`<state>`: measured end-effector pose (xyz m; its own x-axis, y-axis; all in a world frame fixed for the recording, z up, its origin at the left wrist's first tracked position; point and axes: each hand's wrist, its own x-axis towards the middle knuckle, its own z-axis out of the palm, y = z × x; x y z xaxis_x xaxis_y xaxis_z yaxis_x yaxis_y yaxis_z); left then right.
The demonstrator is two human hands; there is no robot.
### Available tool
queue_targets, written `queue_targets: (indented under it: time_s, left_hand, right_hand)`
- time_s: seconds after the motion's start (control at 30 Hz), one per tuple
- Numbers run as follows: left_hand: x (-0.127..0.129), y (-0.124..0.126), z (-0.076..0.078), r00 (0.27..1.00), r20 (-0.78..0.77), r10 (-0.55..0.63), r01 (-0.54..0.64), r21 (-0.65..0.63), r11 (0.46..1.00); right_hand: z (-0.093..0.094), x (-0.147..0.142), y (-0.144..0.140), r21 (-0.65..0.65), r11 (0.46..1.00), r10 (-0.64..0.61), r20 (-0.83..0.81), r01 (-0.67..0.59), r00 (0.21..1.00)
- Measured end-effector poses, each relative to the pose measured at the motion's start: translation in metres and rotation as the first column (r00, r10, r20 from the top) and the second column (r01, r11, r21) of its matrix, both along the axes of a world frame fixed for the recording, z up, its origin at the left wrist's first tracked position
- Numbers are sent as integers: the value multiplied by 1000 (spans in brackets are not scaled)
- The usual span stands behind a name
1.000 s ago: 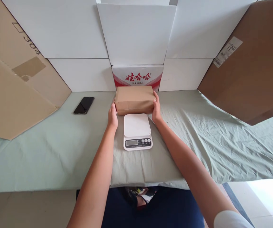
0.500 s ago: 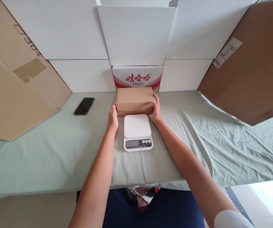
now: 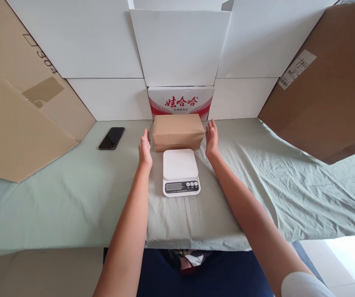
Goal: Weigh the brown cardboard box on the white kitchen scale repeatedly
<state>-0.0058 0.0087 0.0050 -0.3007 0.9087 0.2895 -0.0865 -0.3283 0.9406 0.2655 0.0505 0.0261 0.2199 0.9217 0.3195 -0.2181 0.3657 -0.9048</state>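
Observation:
A brown paper-wrapped parcel (image 3: 178,131) lies on the green cloth just behind a white digital kitchen scale (image 3: 180,171). My left hand (image 3: 144,149) is held flat and open a little to the left of the parcel, not touching it. My right hand (image 3: 211,138) is open a little to the right of the parcel, also apart from it. The scale's platform is bare and its display faces me.
A black phone (image 3: 111,137) lies at the left on the green cloth (image 3: 72,198). A red-and-white printed carton (image 3: 180,102) stands behind the parcel against white boards. Big brown cardboard sheets lean at the left (image 3: 19,111) and right (image 3: 328,95).
Both hands held the parcel's ends before; now they have let go and moved outward, fingers spread. The parcel stays behind the scale.

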Motion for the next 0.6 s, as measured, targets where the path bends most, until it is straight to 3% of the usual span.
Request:
queue_targets:
  time_s: [0.2,0.6]
  left_hand:
    - [8,-1,1,999,-20,-37,38,42,998]
    - [15,-5,1,997,-18,-81,82,75,994]
  right_hand:
    - [-4,-16,-1,27,997,71,-8,-70,997]
    - [-12,-20,-1,13,996,84,19,-85,996]
